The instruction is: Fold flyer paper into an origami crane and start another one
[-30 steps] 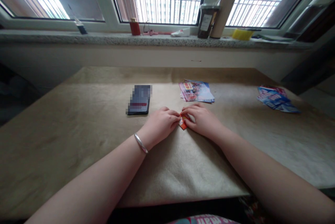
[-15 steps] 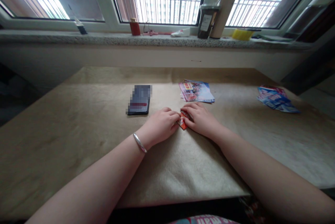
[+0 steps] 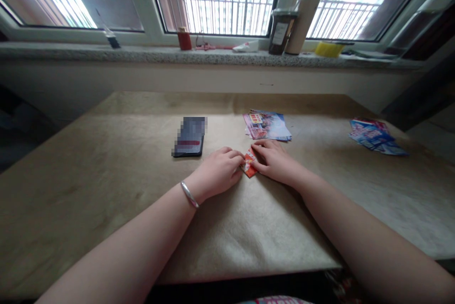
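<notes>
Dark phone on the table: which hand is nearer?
Left. The left hand is right of the phone, toward its near end; the right hand is farther right, touching the orange paper.

Overexposed daylight through windows, dim sides, stretched edges

Ahead of you a dark phone flat on the table, beyond it your speckled sill bearing a red container, a dark lidded tub beside a leaning cardboard tube, a yellow object, and a railing outside.
</notes>
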Available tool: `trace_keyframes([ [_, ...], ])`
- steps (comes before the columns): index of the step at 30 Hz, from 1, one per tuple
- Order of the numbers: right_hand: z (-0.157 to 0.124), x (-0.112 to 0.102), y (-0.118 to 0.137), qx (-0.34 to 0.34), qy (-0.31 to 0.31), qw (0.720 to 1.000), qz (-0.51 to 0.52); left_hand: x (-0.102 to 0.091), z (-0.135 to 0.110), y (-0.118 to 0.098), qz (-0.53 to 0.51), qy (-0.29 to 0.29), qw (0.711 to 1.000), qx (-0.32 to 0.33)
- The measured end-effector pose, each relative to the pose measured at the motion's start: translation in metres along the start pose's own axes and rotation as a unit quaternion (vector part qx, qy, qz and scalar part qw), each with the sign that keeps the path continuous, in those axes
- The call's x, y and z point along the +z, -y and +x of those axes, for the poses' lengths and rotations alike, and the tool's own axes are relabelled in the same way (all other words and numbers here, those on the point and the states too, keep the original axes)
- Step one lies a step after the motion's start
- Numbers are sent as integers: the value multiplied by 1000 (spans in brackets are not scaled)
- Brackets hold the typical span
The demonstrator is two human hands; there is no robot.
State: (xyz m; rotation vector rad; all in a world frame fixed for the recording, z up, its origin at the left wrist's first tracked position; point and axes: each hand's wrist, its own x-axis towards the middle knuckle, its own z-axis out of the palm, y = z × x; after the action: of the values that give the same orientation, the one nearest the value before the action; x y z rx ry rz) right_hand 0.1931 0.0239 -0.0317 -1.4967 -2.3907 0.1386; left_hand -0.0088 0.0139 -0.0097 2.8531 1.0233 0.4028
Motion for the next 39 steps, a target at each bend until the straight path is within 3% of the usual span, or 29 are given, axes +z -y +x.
trace_keyframes([
  [8, -2, -3, 2, -5, -43, 999, 29, 1, 0, 3, -9, -2, 1000, 4],
  [24, -2, -8, 14, 49, 29, 998, -36, 1, 2, 0, 9, 1, 1000, 5],
  [39, -7, -16, 13, 28, 42, 997, -57, 1, 4, 3, 0, -15, 1000, -12],
])
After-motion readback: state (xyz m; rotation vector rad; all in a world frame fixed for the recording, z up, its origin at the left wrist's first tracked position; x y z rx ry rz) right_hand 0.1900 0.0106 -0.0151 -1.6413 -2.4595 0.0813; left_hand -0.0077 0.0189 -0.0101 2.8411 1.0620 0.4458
